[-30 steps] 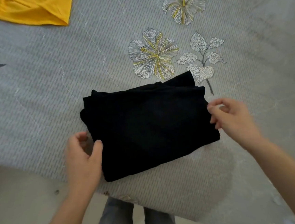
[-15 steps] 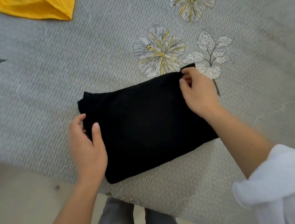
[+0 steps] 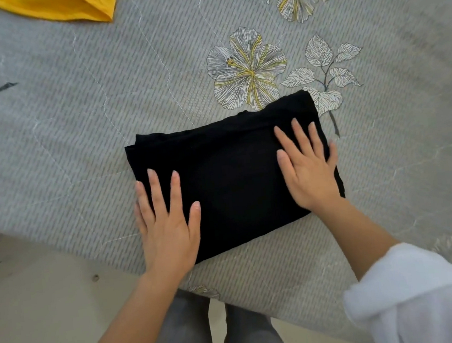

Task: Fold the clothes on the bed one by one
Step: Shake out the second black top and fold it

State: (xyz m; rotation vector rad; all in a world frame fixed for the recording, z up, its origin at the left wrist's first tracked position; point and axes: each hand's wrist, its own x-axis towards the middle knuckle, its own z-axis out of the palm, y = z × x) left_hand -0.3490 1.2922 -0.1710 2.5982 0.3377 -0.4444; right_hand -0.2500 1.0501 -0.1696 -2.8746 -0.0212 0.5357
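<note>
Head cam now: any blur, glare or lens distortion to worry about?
Head view: light soft and even, no glare; the black garment reads as a nearly flat dark patch, folds hardly visible; left hand and right hand are sharp, fingers flat on it; wide-angle bends the edge of the bed; white sleeve is slightly soft.

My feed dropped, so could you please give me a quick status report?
Left hand and right hand flat, pressing down on the black garment. Garment folded into a rectangle near the bed edge. Yellow cloth lies apart at top left.

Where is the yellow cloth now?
In the head view, the yellow cloth lies at the top left on the bed, apart from the black garment.
</note>
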